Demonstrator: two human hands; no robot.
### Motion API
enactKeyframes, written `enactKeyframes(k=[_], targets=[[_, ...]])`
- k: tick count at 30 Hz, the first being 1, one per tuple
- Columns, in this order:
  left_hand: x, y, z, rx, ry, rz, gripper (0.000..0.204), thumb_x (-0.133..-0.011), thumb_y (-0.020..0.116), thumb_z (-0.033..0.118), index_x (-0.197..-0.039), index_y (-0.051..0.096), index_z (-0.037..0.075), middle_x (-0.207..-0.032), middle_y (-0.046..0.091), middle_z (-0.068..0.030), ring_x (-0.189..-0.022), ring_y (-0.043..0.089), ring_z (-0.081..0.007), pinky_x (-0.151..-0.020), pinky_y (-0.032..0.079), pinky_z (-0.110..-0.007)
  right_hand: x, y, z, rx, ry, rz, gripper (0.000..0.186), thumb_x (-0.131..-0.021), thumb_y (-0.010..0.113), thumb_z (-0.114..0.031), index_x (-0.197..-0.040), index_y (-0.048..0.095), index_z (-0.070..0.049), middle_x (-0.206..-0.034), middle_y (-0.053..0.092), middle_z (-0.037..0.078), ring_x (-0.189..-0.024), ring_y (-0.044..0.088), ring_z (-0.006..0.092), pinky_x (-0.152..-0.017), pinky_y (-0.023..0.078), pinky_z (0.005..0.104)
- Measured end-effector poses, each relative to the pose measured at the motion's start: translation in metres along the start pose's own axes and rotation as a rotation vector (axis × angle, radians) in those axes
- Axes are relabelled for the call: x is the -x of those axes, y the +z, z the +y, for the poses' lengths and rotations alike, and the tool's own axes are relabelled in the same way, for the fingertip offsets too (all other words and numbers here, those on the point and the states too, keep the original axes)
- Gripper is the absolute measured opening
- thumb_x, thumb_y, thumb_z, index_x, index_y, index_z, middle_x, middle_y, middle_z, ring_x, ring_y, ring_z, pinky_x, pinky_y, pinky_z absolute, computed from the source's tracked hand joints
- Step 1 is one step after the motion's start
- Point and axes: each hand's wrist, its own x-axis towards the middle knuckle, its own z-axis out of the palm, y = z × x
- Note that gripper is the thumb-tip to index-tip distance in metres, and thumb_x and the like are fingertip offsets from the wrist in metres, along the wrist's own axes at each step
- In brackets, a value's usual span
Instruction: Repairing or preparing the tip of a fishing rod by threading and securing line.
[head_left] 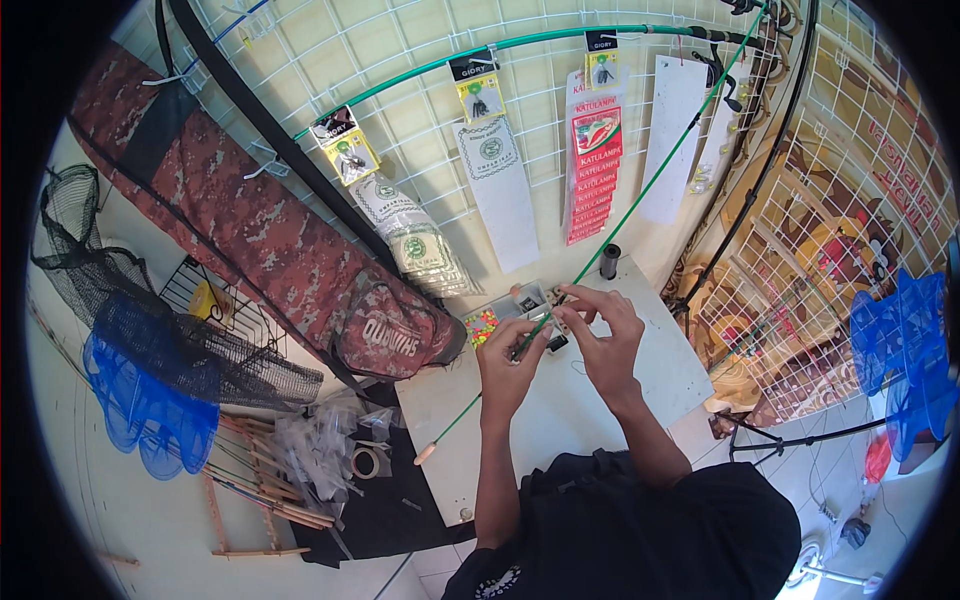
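A thin green fishing rod (650,180) slants across the white table, from a tan grip end (425,455) at the lower left up to the top right. My left hand (510,355) is closed, thumb and fingers pinching the rod over the table. Just above it along the rod, my right hand (605,335) has its thumb and forefinger pressed together. Whatever lies between those fingertips is too small to make out. Behind my hands sit a tray of bright coloured beads (481,325) and a small compartment box (528,296), partly covered by my fingers.
A black cylinder (610,260) stands at the back of the table (570,420). Tackle packets (597,150) hang on the white wire grid. A camouflage rod bag (260,220) leans at left above a tape roll (366,462) and plastic bags (315,440). Blue nets (900,345) hang right.
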Motion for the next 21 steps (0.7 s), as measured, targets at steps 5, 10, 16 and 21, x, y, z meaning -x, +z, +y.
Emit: enactKeyframes(k=[5, 10, 16, 21], targets=[[-0.001, 0.002, 0.003, -0.016, 0.008, 0.004, 0.012, -0.083, 0.072, 0.008, -0.089, 0.068, -0.002, -0.078, 0.061, -0.0025, -0.063, 0.048, -0.0057, -0.056, 0.038, -0.022, -0.006, -0.006, -0.003, 0.148, -0.081, -0.085, 0.014, -0.078, 0.075, -0.016, -0.090, 0.071, -0.012, -0.075, 0.066, -0.001, -0.060, 0.052, 0.0140, -0.063, 0.036, 0.0300], [-0.001, 0.002, 0.002, -0.039, 0.009, 0.003, 0.012, -0.084, 0.072, 0.009, -0.088, 0.068, -0.002, -0.078, 0.061, -0.0022, -0.063, 0.047, -0.0049, -0.055, 0.037, -0.022, -0.006, -0.008, -0.004, 0.119, -0.041, -0.083, 0.011, -0.078, 0.075, -0.016, -0.082, 0.068, -0.010, -0.075, 0.067, -0.001, -0.060, 0.055, 0.0147, -0.063, 0.037, 0.0310], [-0.004, -0.002, -0.002, -0.018, 0.007, 0.012, 0.011, -0.084, 0.072, 0.009, -0.090, 0.069, 0.000, -0.078, 0.060, -0.0009, -0.063, 0.046, -0.0040, -0.055, 0.036, -0.021, -0.011, -0.023, -0.005, -0.031, 0.177, -0.209, 0.008, -0.079, 0.074, -0.011, -0.081, 0.068, -0.005, -0.089, 0.073, 0.005, -0.078, 0.065, 0.0120, -0.071, 0.041, 0.0285], [-0.006, -0.005, 0.000, -0.034, -0.022, -0.035, 0.011, -0.085, 0.070, 0.005, -0.094, 0.069, -0.001, -0.084, 0.061, -0.0022, -0.071, 0.051, -0.0051, -0.062, 0.040, -0.021, -0.032, -0.050, 0.006, -0.293, 0.241, -0.066, 0.009, -0.083, 0.070, -0.006, -0.086, 0.063, -0.002, -0.095, 0.072, 0.012, -0.090, 0.065, 0.0129, -0.082, 0.046, 0.0287]])
